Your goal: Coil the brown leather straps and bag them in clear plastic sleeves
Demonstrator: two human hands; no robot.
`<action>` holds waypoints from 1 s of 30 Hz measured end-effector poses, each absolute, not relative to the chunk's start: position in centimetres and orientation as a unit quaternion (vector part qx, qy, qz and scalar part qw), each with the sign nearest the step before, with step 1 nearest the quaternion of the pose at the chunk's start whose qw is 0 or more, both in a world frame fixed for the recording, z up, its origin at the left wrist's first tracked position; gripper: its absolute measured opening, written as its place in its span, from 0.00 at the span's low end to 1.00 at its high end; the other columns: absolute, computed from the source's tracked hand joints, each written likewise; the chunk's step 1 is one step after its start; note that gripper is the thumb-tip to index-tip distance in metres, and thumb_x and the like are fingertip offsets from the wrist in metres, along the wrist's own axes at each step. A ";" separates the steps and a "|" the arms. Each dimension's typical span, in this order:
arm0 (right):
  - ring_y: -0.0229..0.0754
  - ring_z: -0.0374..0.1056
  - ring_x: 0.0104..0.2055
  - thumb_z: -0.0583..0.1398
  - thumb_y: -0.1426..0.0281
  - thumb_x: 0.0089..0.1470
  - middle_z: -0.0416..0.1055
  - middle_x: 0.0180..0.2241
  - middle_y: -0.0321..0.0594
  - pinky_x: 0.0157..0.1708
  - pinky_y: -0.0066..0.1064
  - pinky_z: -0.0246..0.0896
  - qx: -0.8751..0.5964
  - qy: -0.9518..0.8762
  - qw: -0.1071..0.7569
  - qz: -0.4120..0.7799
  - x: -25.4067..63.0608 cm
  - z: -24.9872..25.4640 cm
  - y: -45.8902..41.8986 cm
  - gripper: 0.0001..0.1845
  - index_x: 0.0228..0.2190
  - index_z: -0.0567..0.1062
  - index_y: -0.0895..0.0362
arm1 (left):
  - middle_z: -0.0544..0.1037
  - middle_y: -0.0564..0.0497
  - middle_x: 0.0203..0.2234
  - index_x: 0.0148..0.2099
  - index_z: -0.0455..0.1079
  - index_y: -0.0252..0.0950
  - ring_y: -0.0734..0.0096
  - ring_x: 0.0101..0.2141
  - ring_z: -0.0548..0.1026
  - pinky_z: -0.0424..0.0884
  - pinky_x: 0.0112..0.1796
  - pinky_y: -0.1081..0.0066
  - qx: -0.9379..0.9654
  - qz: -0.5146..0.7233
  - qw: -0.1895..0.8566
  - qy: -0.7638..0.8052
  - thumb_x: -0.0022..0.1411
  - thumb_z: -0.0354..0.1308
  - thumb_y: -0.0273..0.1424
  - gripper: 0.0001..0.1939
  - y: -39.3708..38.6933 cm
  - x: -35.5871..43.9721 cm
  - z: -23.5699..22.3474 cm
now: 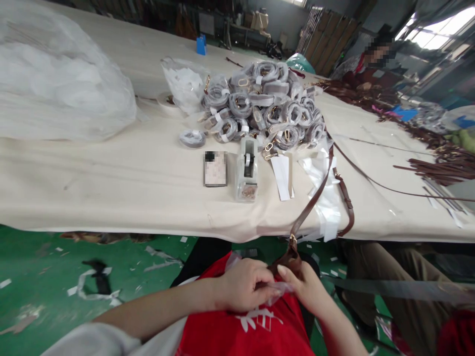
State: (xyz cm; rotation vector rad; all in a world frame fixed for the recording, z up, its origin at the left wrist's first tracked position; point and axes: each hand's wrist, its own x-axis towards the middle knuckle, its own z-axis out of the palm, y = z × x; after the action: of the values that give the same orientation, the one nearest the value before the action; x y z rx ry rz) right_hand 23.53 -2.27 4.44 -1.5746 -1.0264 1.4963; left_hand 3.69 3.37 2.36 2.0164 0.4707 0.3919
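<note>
My left hand (243,289) and my right hand (306,287) meet in my lap, below the table edge. Both are closed around the end of a brown leather strap (315,198) and a piece of thin clear plastic film (276,289). The strap runs up from my fingers over the table edge, loops on the cloth and has a metal clasp near my hands. A heap of coiled straps wrapped in plastic (263,104) lies farther back on the table.
A tape dispenser (247,168) and a phone (215,169) sit near the front edge. White paper strips (282,177), a big white bag (55,84), loose brown straps (438,165) at right. Another person (371,64) sits at the far side. Scraps litter the green floor (55,277).
</note>
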 end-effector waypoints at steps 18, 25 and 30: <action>0.39 0.63 0.26 0.47 0.36 0.54 0.69 0.22 0.38 0.27 0.30 0.51 -0.398 -0.807 0.040 0.435 25.5 9.2 1.6 0.39 0.26 0.76 0.58 | 0.64 0.55 0.18 0.23 0.64 0.37 0.74 0.22 0.63 0.55 0.23 0.71 0.830 0.212 0.506 0.099 0.63 0.58 0.38 0.17 2.9 3.3 2.7; 0.38 0.64 0.27 0.57 0.51 0.61 0.69 0.22 0.36 0.29 0.28 0.53 -0.422 -0.790 0.051 0.441 25.9 9.4 2.0 0.25 0.25 0.76 0.58 | 0.61 0.56 0.18 0.24 0.67 0.36 0.75 0.21 0.61 0.54 0.22 0.72 0.849 0.194 0.479 0.106 0.61 0.61 0.38 0.17 2.9 3.1 2.4; 0.36 0.60 0.23 0.61 0.55 0.60 0.65 0.18 0.32 0.26 0.28 0.49 -0.471 -0.797 0.052 0.376 25.8 7.9 1.4 0.24 0.19 0.71 0.57 | 0.62 0.56 0.19 0.25 0.69 0.36 0.76 0.22 0.62 0.54 0.23 0.72 0.858 0.172 0.468 0.122 0.62 0.60 0.38 0.16 2.9 3.3 2.4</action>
State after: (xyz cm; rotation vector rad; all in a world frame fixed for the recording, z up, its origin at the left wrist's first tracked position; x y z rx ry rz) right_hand 25.84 1.42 7.88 -1.4327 -2.4236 1.1427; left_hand 3.28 2.86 2.44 2.1041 0.2984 0.4211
